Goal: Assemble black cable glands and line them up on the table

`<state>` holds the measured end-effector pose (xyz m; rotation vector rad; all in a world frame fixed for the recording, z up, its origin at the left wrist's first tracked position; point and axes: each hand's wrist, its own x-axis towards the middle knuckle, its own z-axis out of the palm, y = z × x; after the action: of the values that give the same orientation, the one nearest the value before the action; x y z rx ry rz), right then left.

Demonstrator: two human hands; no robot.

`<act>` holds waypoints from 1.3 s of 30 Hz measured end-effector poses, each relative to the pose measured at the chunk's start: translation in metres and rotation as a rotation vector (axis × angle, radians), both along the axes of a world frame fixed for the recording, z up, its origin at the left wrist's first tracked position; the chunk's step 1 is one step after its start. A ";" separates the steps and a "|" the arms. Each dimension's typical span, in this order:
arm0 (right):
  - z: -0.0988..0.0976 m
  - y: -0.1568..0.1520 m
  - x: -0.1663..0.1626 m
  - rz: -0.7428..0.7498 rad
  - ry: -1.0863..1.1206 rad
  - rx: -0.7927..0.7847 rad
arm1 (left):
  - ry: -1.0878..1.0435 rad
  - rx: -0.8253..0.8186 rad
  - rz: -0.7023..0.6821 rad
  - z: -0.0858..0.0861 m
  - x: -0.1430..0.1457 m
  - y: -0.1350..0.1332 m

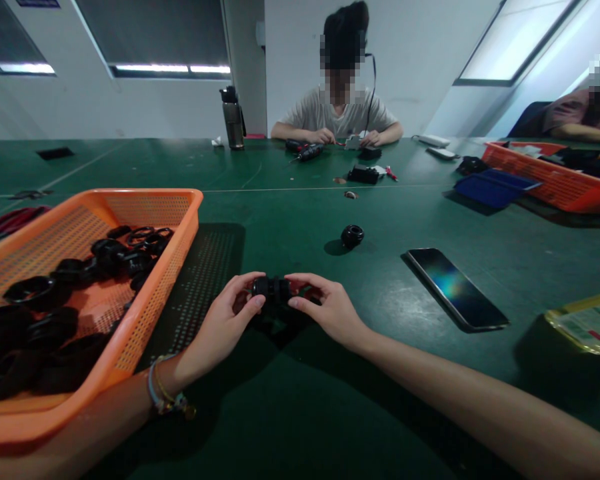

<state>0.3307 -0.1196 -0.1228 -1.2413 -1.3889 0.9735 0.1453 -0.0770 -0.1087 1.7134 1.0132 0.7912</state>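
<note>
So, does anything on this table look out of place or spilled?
Nothing looks spilled or plainly damaged. One black part sits alone on the green table beyond the right hand, whereas many dark parts lie in the orange basket. That's mildly odd, though it may be deliberately set aside.

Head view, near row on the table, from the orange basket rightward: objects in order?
Orange basket → black cylindrical part held between left hand and right hand → loose black round part → smartphone → yellow-edged container.

left grip (pixel 229 315) opposite right grip (pixel 336 311), pinched
</note>
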 end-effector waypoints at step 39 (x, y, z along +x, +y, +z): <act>0.000 -0.001 0.001 0.023 0.024 -0.007 | -0.033 -0.030 0.011 0.001 0.000 -0.002</act>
<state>0.3313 -0.1203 -0.1228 -1.2175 -1.3848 1.0064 0.1457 -0.0788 -0.1079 1.6655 1.0086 0.8049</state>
